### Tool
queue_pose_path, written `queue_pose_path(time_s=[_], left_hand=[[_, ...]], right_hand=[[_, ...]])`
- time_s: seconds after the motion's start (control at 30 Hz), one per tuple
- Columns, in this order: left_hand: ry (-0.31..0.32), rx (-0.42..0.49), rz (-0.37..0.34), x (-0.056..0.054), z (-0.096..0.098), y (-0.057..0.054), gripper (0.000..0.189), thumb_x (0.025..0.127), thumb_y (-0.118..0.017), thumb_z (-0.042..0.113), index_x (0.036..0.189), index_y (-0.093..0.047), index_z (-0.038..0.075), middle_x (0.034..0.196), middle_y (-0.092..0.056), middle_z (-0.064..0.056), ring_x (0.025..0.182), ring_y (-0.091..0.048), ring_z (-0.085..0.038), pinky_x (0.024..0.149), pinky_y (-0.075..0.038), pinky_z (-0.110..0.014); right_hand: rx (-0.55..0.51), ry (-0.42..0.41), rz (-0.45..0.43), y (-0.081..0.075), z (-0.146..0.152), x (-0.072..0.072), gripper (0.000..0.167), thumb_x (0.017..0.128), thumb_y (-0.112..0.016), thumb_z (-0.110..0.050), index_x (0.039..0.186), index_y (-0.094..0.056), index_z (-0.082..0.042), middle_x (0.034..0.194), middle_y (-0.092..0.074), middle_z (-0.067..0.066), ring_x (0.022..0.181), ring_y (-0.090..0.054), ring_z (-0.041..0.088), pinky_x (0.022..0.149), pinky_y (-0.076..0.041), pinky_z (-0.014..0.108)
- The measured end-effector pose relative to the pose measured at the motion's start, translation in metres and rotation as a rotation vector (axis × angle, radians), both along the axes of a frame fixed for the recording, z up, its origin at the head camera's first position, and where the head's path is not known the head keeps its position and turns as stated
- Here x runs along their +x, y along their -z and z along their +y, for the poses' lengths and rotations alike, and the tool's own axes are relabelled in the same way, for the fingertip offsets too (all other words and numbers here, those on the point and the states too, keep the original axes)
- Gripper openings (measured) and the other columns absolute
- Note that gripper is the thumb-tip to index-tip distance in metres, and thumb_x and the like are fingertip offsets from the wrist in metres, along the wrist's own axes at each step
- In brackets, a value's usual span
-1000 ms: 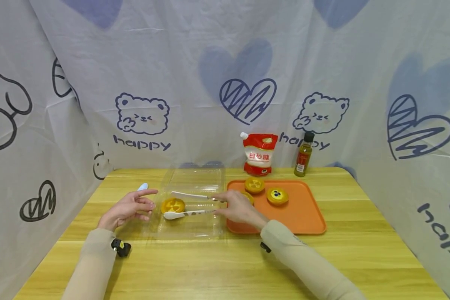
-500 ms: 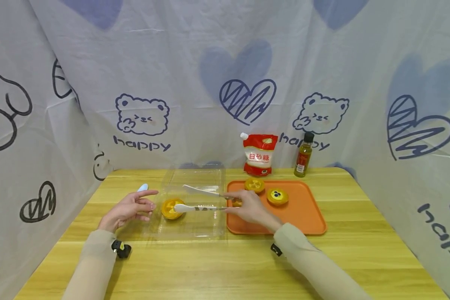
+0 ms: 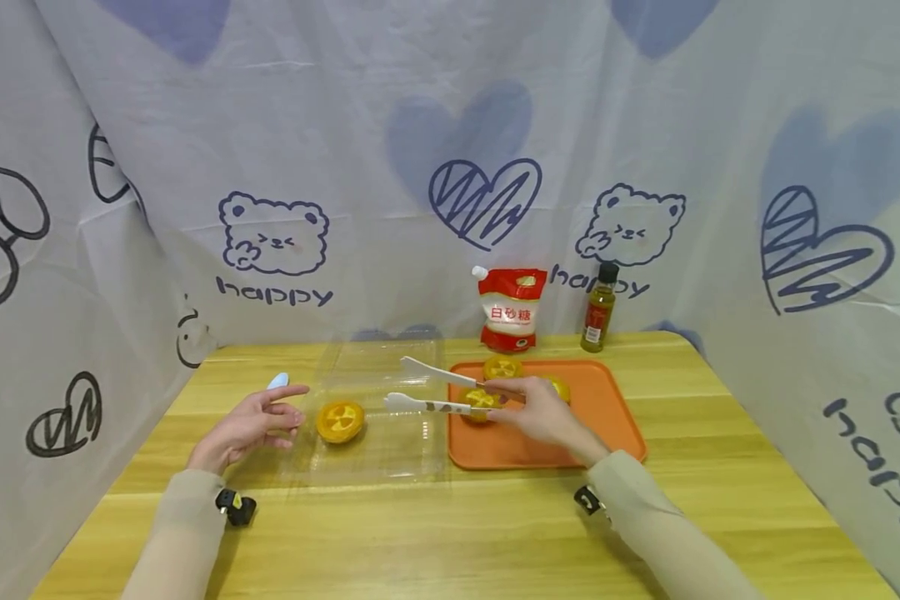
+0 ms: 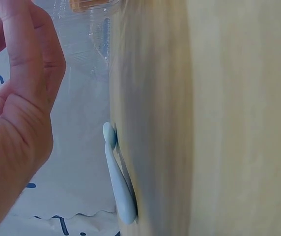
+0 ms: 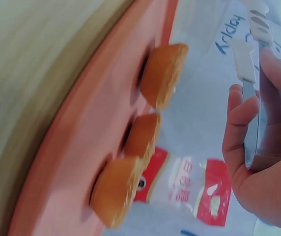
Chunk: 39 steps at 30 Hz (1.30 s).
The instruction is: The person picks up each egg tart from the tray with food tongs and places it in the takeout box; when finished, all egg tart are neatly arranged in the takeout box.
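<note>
My right hand [image 3: 543, 412] holds a pair of tongs [image 3: 437, 372] with metal arms and white tips. The tips are spread, with nothing between them, above the right side of a clear plastic container [image 3: 412, 467]. Inside that container, on its left, sits one egg tart [image 3: 340, 422]. My left hand [image 3: 249, 423] hovers beside the container's left edge, fingers loosely extended and holding nothing. Three more tarts rest on the orange tray [image 3: 607, 433]: a front tart [image 3: 478, 402] partly behind the tongs, a back tart [image 3: 502, 367], and a right tart [image 3: 561, 388] partly hidden by my right hand.
A light blue spoon [image 4: 119, 182] lies on the table beyond my left hand. Behind the tray stand a red and white sugar pouch [image 3: 512, 310] and a dark-capped bottle [image 3: 598, 308]. The container's raised lid [image 3: 378, 362] leans toward the printed curtain [image 3: 375, 125].
My right hand has moved right with the tongs, away from the tart in the container and over the tray; the tong tips have spread wider. My left hand stays nearly in place.
</note>
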<state>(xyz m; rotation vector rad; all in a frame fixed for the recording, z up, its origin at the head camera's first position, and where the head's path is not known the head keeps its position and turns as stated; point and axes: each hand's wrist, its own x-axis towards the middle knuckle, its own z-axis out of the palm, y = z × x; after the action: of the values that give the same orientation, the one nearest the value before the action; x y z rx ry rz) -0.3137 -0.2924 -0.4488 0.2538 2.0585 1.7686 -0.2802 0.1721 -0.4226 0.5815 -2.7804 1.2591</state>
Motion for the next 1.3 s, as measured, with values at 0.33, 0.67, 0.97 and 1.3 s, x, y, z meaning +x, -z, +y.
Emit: queue_pose_path(time_s=[0.33,0.67,0.97,1.3], left_hand=[[-0.012,0.015,-0.014,0.002,-0.001,0.001,0.076,0.093,-0.063,0.004,0.155,-0.020,0.001,0.096,-0.065,-0.008,0.077,-0.064,-0.015,0.066,-0.061,-0.029],[-0.008,0.009,-0.005,0.000,0.000,0.000,0.074,0.093,-0.062,0.002,0.154,-0.021,0.001,0.097,-0.065,-0.010,0.077,-0.065,-0.016,0.066,-0.061,-0.030],[-0.011,-0.016,-0.011,-0.002,0.000,-0.001,0.073,0.094,-0.063,0.004,0.154,-0.022,0.002,0.100,-0.064,-0.013,0.078,-0.064,-0.017,0.066,-0.061,-0.031],[-0.008,-0.013,-0.018,-0.003,0.000,-0.002,0.072,0.094,-0.062,0.004,0.154,-0.023,0.004,0.099,-0.065,-0.011,0.076,-0.063,-0.014,0.066,-0.061,-0.030]], right_hand=[[0.029,-0.035,0.017,0.002,0.035,0.003,0.043,0.087,-0.075,-0.023,0.128,-0.067,-0.015,0.120,-0.070,0.003,0.103,-0.063,0.025,0.094,-0.051,0.048],[0.032,0.011,-0.002,0.002,0.072,0.010,0.044,0.087,-0.075,-0.023,0.129,-0.066,-0.012,0.124,-0.068,0.010,0.102,-0.064,0.023,0.099,-0.049,0.052],[0.053,0.069,-0.032,0.002,0.098,0.013,0.048,0.088,-0.074,-0.023,0.132,-0.062,-0.007,0.122,-0.068,0.013,0.103,-0.063,0.024,0.101,-0.048,0.053],[0.121,0.114,0.004,0.002,0.127,0.017,0.047,0.089,-0.073,-0.021,0.132,-0.062,-0.008,0.122,-0.069,0.014,0.097,-0.063,0.020,0.081,-0.052,0.030]])
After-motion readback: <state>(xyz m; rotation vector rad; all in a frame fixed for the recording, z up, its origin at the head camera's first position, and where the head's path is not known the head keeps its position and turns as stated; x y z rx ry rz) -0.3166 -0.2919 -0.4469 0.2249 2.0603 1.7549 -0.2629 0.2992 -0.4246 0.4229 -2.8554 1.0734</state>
